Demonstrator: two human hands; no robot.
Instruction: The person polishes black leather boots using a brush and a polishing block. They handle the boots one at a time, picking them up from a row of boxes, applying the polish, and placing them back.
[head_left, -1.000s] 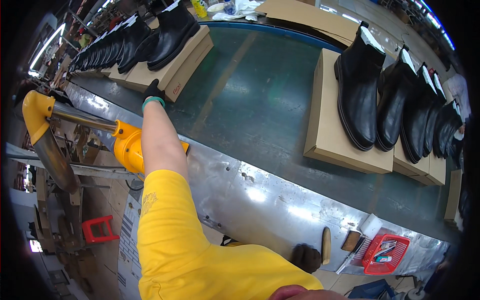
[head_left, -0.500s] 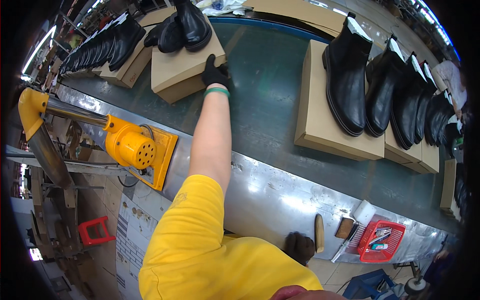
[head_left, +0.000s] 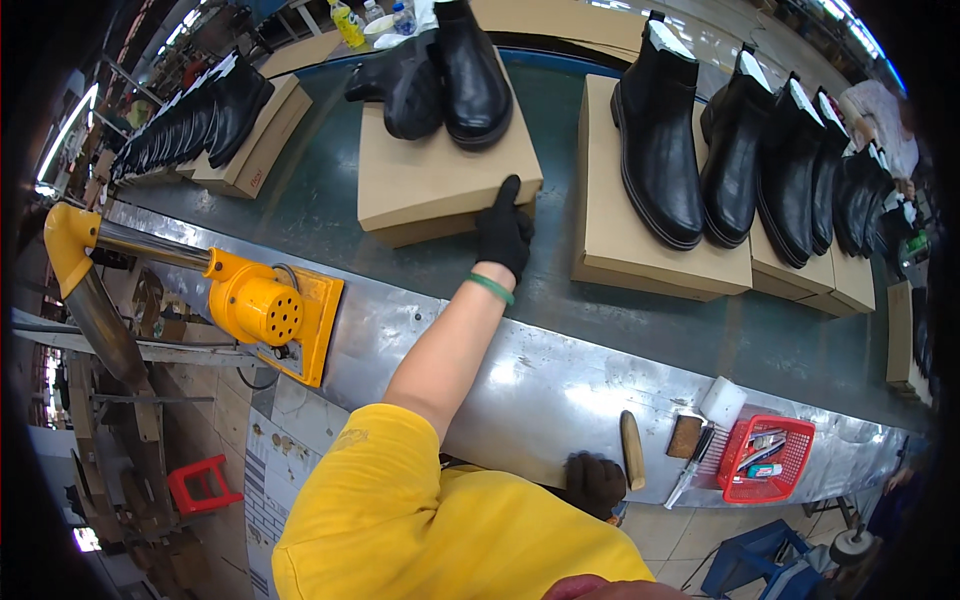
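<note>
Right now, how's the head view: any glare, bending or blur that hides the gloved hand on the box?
Head view: fisheye bends the conveyor edge; glare on its metal rim; dark corners; left hand on the cardboard box reads sharp.

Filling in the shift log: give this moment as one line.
left hand: gloved, gripping shoebox corner | boots: on box | right hand: at bench edge

I'm seeing the cardboard box [head_left: 440, 180] lying flat and closed on the green belt [head_left: 300, 200], plain brown, its long side running toward me. Two black ankle boots [head_left: 440, 75] are sitting on its far end: one is standing upright, the other is leaning against it. The box's near right corner is resting under a gloved hand.
</note>
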